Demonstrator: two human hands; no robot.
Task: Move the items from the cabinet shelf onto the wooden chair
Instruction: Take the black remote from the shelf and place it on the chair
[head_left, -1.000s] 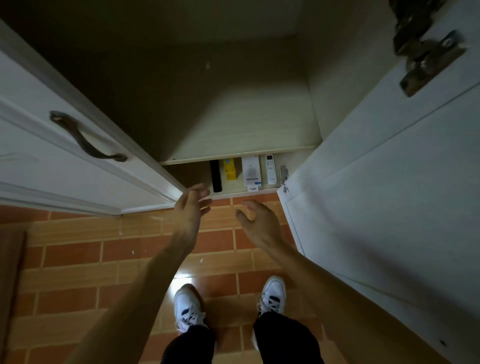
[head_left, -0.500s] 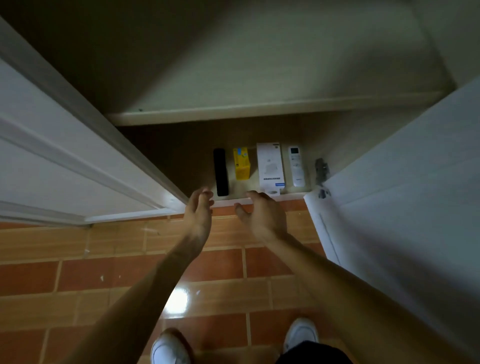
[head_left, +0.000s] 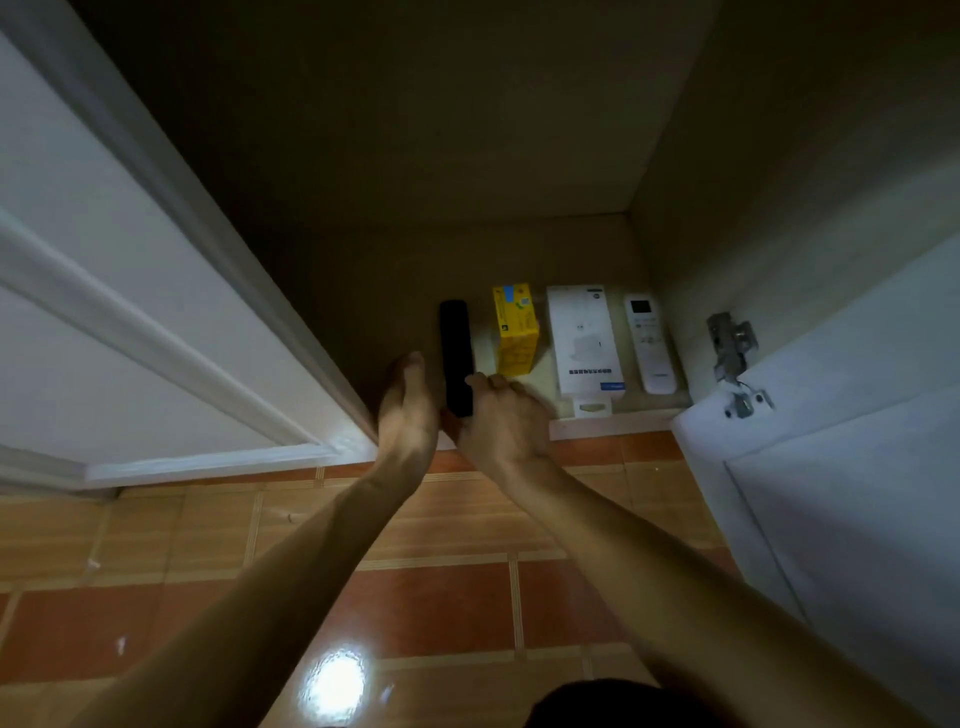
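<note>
Low in the open cabinet, four items lie in a row on the bottom shelf (head_left: 613, 425): a black remote (head_left: 455, 343), a yellow box (head_left: 515, 328), a flat white box (head_left: 583, 338) and a white remote (head_left: 649, 344). My right hand (head_left: 503, 427) curls its fingers round the near end of the black remote. Just left of that remote, my left hand (head_left: 408, 410) has fairly straight fingers and holds nothing. The wooden chair is out of view.
The left cabinet door (head_left: 156, 322) and the right cabinet door (head_left: 857, 467) both stand open, close beside my arms. A metal hinge (head_left: 731, 348) sticks out at the right wall. An upper shelf overhangs the items. Glossy orange floor tiles (head_left: 441, 608) lie below.
I have bent lower and closer to the bottom shelf. Both hands have reached in over its edge, and my right hand has closed on the black remote's near end.
</note>
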